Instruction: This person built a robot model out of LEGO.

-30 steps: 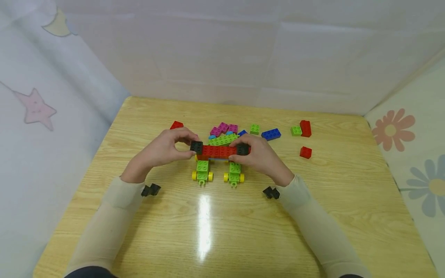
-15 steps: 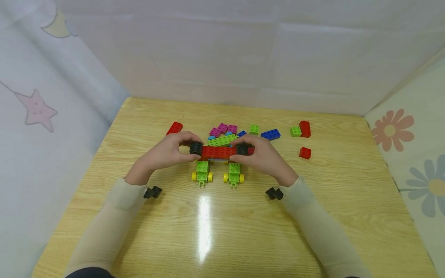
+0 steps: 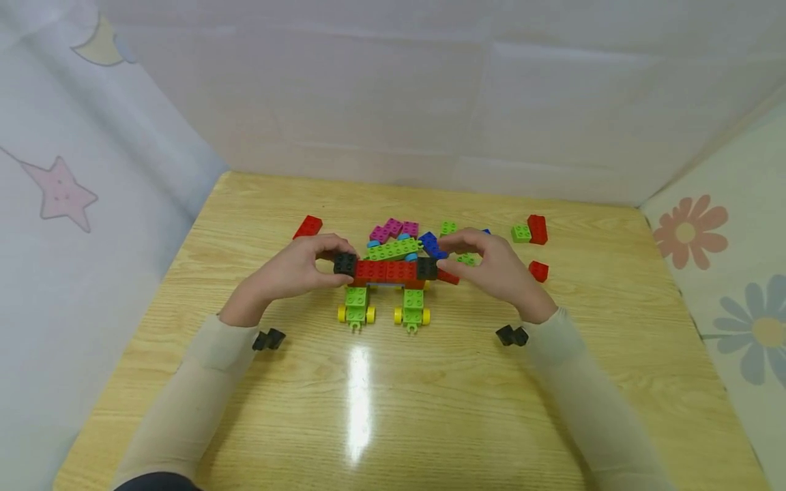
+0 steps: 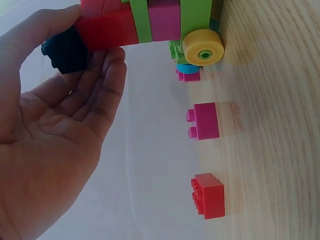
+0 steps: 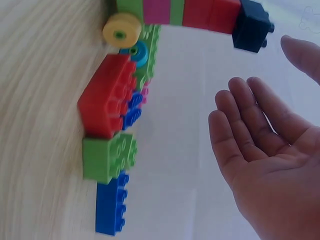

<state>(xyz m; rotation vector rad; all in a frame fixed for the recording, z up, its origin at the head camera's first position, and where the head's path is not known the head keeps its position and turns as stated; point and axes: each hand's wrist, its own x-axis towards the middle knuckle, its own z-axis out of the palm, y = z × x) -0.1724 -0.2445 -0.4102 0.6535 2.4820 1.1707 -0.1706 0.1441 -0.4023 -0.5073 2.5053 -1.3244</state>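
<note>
A built block model stands on two green wheeled bases (image 3: 356, 310) with yellow wheels. Across its top runs a row of red bricks (image 3: 385, 271), with a black brick (image 3: 345, 264) at the left end and another black brick (image 3: 426, 268) at the right end. My left hand (image 3: 291, 276) holds the left black brick, thumb on one side and fingers on the other. Beside the right end is my right hand (image 3: 500, 276); in the right wrist view its fingers (image 5: 245, 130) are extended and apart from the black brick (image 5: 251, 25). Green and pink layers show under the red bricks.
Behind the model lie a long green piece (image 3: 393, 249) with blue wheels, pink bricks (image 3: 393, 228) and a blue brick (image 3: 432, 244). Red bricks lie at the back left (image 3: 308, 226) and right (image 3: 538, 271), the latter near a small green brick (image 3: 520, 234).
My right hand has let go of the right black brick and moved to the right, uncovering that end of the model. The left hand stays on its black brick, having shifted only slightly.
</note>
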